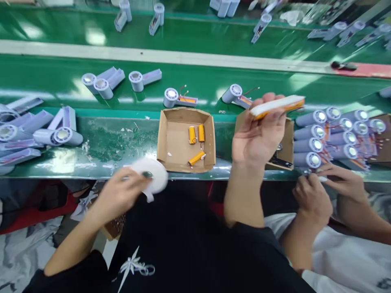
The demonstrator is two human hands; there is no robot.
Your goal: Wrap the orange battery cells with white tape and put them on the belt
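Observation:
My left hand (122, 195), blurred by motion, grips a white roll of tape (157, 175) just past the bench's front edge, and a short tail hangs from the roll. Raised over the bench, my right hand (259, 132) has its fingers round an orange battery (282, 109) with a white strip (271, 106) along its upper face. Between the hands stands a shallow cardboard box (163, 140). In it lie three smaller orange batteries (192, 135) with short wires.
Lilac fan housings (62, 132) pile up at left; several more (314, 142) are stacked at right. Others (171, 97) lie along the green belt (201, 77). Behind my right wrist is another cardboard box (285, 148). A co-worker's hands (314, 195) work at the right.

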